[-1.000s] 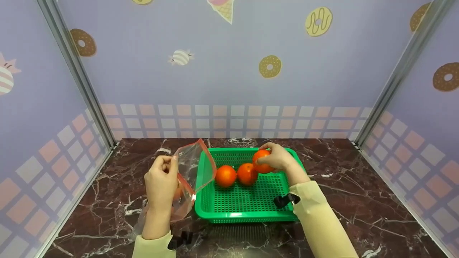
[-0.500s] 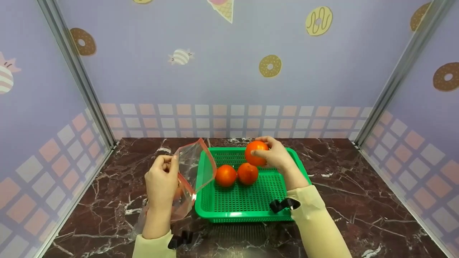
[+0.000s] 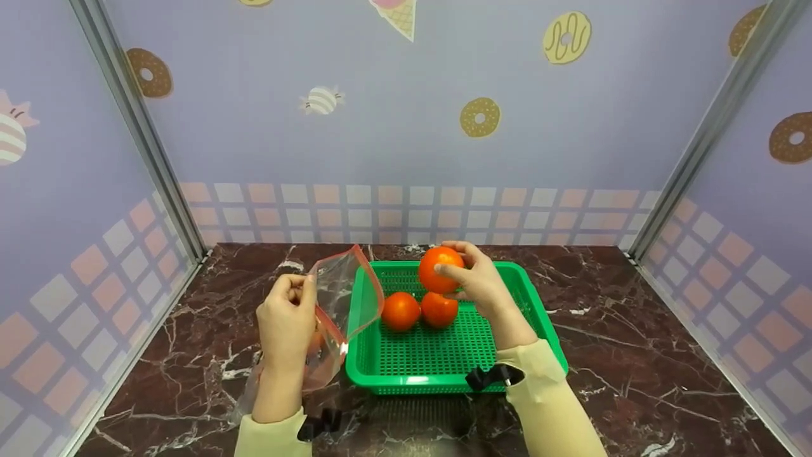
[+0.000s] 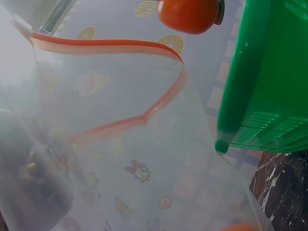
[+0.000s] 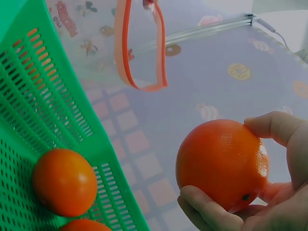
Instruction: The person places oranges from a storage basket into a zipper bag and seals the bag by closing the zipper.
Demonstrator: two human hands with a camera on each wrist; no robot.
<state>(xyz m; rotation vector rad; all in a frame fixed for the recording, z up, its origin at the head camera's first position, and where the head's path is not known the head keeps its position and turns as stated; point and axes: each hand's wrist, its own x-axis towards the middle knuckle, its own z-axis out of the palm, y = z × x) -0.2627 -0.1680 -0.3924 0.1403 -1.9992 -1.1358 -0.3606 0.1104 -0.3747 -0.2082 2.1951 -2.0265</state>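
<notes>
Orange fruit (image 5: 222, 163) sits in our right hand (image 3: 482, 282), thumb and fingers curled round its sides, and we hold it raised above the green basket (image 3: 415, 381). From the right wrist we see its glossy skin and a small dark spot low on it, near our fingers. Below it, two more oranges lie side by side in the basket, the left one (image 3: 400, 311) in full view and the right one (image 3: 439, 310) partly hidden from the head camera by the fruit we grip.

With our left hand (image 3: 285, 324) we pinch the edge of a clear plastic bag (image 3: 339, 289), its red-edged mouth spread wide and turned towards the basket. In the head view the mouth overlaps the basket's left rim; whether they touch, we cannot tell. Through the plastic, beside our left wrist, a rounded orange shape (image 3: 315, 341) shows in part.

Basket and bag are on a dark red, white-veined counter (image 3: 609, 368). Our sleeves (image 3: 552, 393) are pale yellow, and behind the counter stands a lilac wall (image 3: 406, 146) printed with doughnuts, sweets and a band of pink and white squares.
</notes>
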